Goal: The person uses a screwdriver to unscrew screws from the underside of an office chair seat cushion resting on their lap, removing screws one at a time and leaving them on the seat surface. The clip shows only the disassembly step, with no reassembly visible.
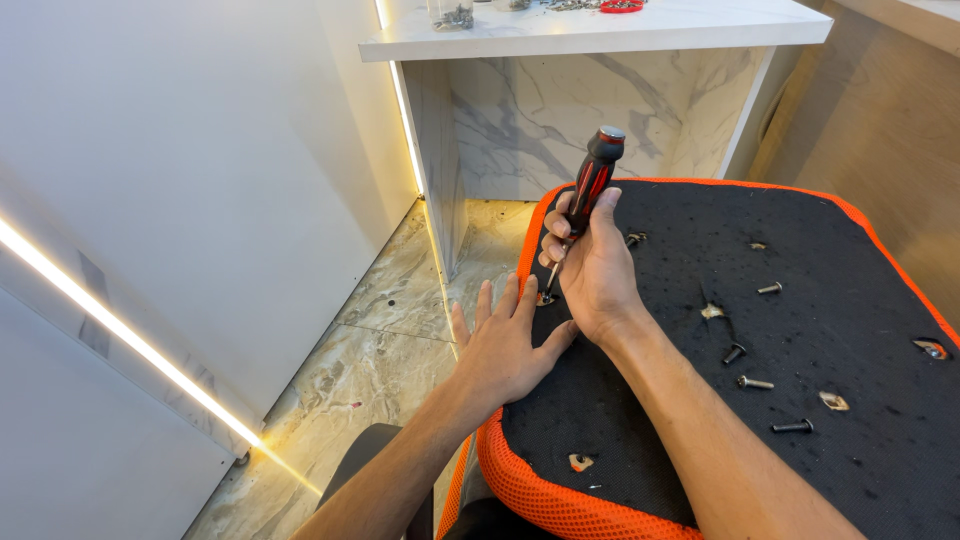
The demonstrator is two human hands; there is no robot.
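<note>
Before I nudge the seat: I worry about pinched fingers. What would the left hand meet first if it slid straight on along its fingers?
Probably the screwdriver tip and the screw, just past the left hand's fingertips; depth is unclear.

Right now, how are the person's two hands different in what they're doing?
The right hand is curled around the red and black screwdriver, while the left hand holds nothing. The right hand is raised and keeps the tool nearly upright; the left hand lies flat with fingers spread. The right hand is over the black seat underside; the left hand presses at its orange mesh edge. Both sit by the same corner.
</note>
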